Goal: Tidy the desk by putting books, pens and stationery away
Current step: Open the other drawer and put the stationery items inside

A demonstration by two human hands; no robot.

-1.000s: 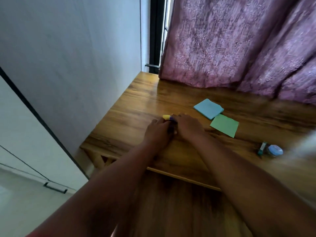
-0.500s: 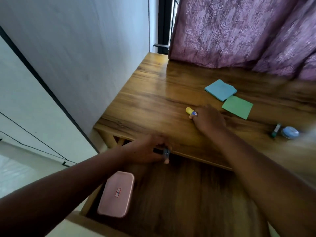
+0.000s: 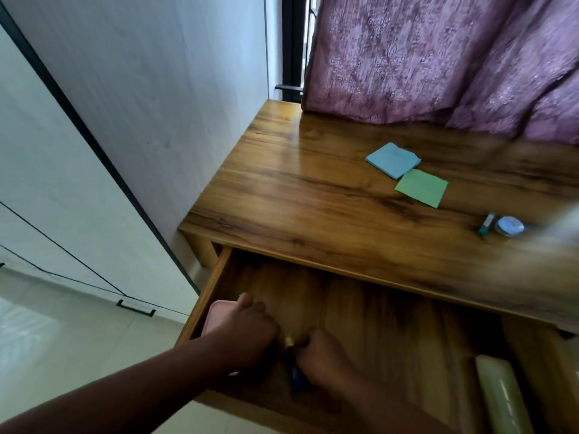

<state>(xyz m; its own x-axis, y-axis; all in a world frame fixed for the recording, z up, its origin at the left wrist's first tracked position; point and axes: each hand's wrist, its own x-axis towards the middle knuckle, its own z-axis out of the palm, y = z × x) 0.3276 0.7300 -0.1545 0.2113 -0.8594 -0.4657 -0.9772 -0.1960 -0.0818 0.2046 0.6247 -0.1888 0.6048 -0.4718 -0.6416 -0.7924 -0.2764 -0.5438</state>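
The desk drawer [image 3: 207, 297] stands open below the wooden desk top [image 3: 297, 195]. Both my hands are inside it. My left hand [image 3: 247, 333] is curled into a fist over a pink case [image 3: 215, 317] at the drawer's left side; anything inside the fist is hidden. My right hand [image 3: 324, 358] is closed on a marker with a yellow end and blue body [image 3: 294, 368], low against the drawer floor between the two hands. A blue note pad [image 3: 393, 159], a green note pad [image 3: 421, 187], a small green pen [image 3: 485, 225] and a round blue tub [image 3: 509, 225] lie on the desk.
A pale oblong case [image 3: 501, 399] lies at the drawer's right side. A purple curtain [image 3: 438, 64] hangs over the desk's back edge. A white wall [image 3: 141, 104] borders the desk on the left. A blurred pale shape [image 3: 560, 236] covers the desk's right edge.
Both hands left the desk top, first the left, then the right with the yellow and blue marker. They are now down in the open drawer by the pink case.
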